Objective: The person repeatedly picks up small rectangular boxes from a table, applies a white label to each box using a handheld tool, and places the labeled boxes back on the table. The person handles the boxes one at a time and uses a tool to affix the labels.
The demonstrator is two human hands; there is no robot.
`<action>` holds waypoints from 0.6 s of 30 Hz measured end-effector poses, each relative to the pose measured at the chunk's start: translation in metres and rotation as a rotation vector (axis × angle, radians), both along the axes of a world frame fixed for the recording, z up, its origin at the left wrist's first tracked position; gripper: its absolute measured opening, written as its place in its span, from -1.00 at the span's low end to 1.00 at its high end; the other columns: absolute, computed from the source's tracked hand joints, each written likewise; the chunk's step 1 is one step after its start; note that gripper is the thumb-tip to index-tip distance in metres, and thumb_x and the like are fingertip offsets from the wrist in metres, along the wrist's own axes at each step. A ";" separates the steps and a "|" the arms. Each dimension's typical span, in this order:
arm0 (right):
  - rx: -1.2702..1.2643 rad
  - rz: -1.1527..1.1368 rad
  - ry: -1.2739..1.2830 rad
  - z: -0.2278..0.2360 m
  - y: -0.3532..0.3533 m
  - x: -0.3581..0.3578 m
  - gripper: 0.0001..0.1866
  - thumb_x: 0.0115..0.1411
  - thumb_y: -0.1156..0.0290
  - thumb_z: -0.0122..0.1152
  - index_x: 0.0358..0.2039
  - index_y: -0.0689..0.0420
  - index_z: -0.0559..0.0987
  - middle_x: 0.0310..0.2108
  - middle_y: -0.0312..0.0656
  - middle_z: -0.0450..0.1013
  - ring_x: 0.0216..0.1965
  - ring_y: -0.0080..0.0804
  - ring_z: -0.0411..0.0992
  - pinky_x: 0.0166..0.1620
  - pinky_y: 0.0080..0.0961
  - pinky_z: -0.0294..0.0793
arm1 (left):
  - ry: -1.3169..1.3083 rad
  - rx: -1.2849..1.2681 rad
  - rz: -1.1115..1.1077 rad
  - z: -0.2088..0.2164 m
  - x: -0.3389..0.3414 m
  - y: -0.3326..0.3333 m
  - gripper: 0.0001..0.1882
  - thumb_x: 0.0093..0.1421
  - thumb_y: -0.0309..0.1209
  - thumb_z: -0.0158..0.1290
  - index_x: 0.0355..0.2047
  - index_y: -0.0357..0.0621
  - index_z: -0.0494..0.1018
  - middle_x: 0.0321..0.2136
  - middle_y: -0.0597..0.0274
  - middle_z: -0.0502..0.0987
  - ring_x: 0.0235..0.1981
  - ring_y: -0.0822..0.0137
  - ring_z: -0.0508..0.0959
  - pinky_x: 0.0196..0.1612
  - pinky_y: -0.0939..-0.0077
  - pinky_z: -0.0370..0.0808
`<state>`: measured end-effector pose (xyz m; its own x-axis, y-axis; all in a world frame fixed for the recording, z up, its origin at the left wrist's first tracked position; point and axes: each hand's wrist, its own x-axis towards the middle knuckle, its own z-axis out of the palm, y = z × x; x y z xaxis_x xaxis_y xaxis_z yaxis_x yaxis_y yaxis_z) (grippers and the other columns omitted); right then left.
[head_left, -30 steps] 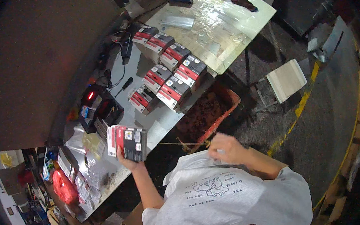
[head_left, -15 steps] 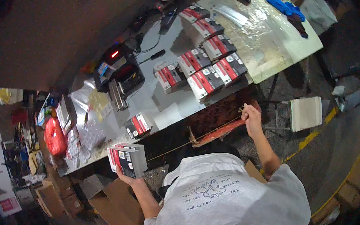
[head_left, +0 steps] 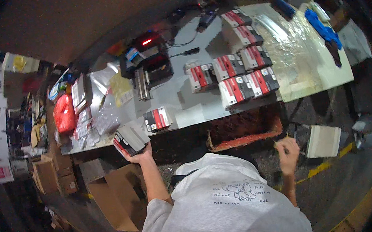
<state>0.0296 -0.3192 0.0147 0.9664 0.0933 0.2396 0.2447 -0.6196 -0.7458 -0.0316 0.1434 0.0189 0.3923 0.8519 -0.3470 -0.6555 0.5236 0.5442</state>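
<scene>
grey, black, red and white, a carton block [head_left: 131, 140] sits tilted in the left hand [head_left: 138, 155] of the person whose head camera i watch from afar; i cannot tell whether it is one box or several pressed together. the left fingers are clamped on it from below, at the front edge of the tabletop [head_left: 177, 98], toward the left of my view. the right hand [head_left: 288, 150] is raised well apart from it, beyond the tabletop's front edge, with its fingers curled; something thin and yellowish shows at their tips, too small for me to tell whether they grip it. near the carton block, a single box [head_left: 158, 119] of like colours stands by the tabletop's edge. farther right i see a cluster of similar boxes [head_left: 236, 89]. behind the single box is a black device [head_left: 160, 69] with a glowing red display, and beside it a dark-handled tool [head_left: 190, 51]. a red plastic bag [head_left: 64, 114] lies at the left end. below are an open cardboard box [head_left: 109, 199], a reddish bin [head_left: 247, 143] and a pale-seated stool [head_left: 325, 140].
</scene>
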 end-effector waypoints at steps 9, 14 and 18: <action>-0.454 -0.008 0.434 -0.199 0.035 0.026 -0.49 0.02 0.47 0.21 0.03 0.08 0.36 -0.40 -0.15 0.49 -0.41 -0.29 0.47 -0.30 -0.40 0.45 | 0.198 -0.195 -0.302 -0.041 0.015 -0.034 -0.41 0.06 0.01 -0.17 0.07 0.05 0.29 0.02 0.17 0.37 0.00 0.11 0.40 0.03 0.09 0.35; -0.157 0.083 0.608 -0.196 0.014 0.050 -0.40 0.04 0.60 0.07 0.13 0.10 0.23 -0.27 -0.07 0.50 -0.38 -0.25 0.50 -0.28 -0.37 0.47 | 0.244 -0.022 -0.481 -0.052 0.007 -0.062 -0.47 0.15 -0.17 -0.21 0.07 -0.21 0.22 0.00 0.04 0.36 -0.02 0.05 0.40 0.06 0.11 0.33; -0.109 -0.124 0.601 -0.160 0.003 0.054 -0.58 -0.09 0.44 0.26 -0.13 0.14 0.50 -0.31 -0.12 0.53 -0.43 -0.30 0.50 -0.37 -0.42 0.45 | 0.248 -0.023 -0.630 -0.058 -0.001 -0.068 -0.49 0.11 -0.20 -0.12 0.01 -0.23 0.28 -0.11 0.05 0.45 -0.10 0.13 0.47 -0.01 0.25 0.38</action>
<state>0.0837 -0.3159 -0.1454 0.9347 -0.0346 -0.3538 -0.2764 -0.6966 -0.6621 -0.0327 0.0753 -0.0387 0.7177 0.4778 -0.5065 -0.0785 0.7782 0.6230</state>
